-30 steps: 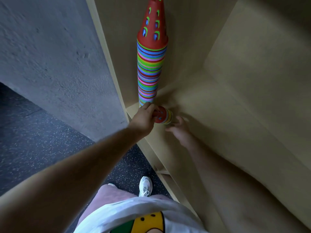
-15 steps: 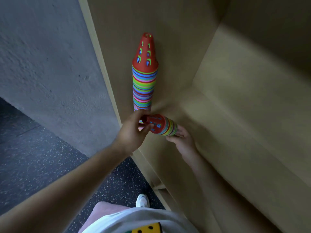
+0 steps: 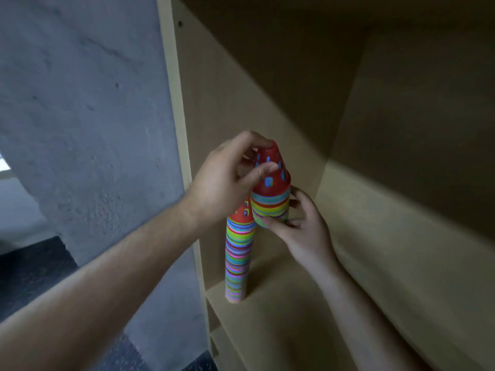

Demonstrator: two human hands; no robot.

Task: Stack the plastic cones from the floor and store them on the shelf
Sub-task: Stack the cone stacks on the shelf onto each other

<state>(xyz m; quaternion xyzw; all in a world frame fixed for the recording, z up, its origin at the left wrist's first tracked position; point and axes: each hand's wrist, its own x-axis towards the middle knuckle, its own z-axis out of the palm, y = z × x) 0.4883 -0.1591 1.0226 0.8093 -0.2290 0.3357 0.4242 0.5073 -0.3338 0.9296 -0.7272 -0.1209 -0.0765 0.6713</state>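
A tall stack of striped plastic cones [image 3: 237, 258] with a red top stands upright on the shelf board [image 3: 270, 325], close to the left side panel. A short stack of cones [image 3: 272, 191], also red on top, is held upright in the air just above and to the right of the tall stack's tip. My left hand [image 3: 227, 180] pinches the short stack's red tip with thumb and fingers. My right hand [image 3: 297, 226] grips its striped lower rim from the right.
The wooden shelf's left side panel [image 3: 184, 129] rises beside the tall stack, and its back wall [image 3: 401, 129] lies to the right. A grey concrete wall [image 3: 80, 116] stands left of the shelf. Dark speckled floor [image 3: 32, 269] shows at lower left.
The short stack lay sideways at the tall stack's foot. Both hands have lifted it and turned it upright, up to the level of the tall stack's tip.
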